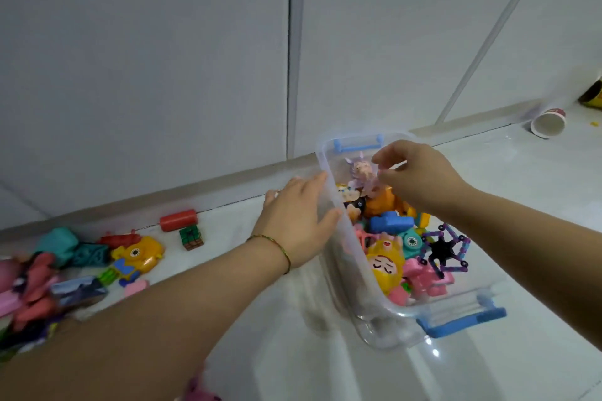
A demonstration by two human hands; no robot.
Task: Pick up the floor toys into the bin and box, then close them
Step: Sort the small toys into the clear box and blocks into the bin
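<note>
Your left hand [294, 221] lies flat against the outer left wall of the clear bin [343, 247], fingers straight, thumb at the rim, gripping nothing. A thin bracelet [277, 246] circles that wrist.

Your right hand [420, 176] hangs over the far end of the bin with fingers curled at the purple-haired doll [360, 169]. Whether they pinch the doll cannot be told.

The bin stands on the white floor near the wall, lid off, with a blue handle [358, 143] at the far end and another at the near end. Inside it are a yellow figure [386, 265], a blue block [391, 225], a pink figure [426, 280] and a purple-and-black web toy [444, 249].

Loose on the floor to the left are a red cylinder [178, 220], a small cube puzzle [191, 238], a yellow camera toy [138, 254] and a mixed heap at the frame's left edge.

A paper cup [549, 124] lies on its side at the far right. Its red band carries print too blurred to read.
</note>
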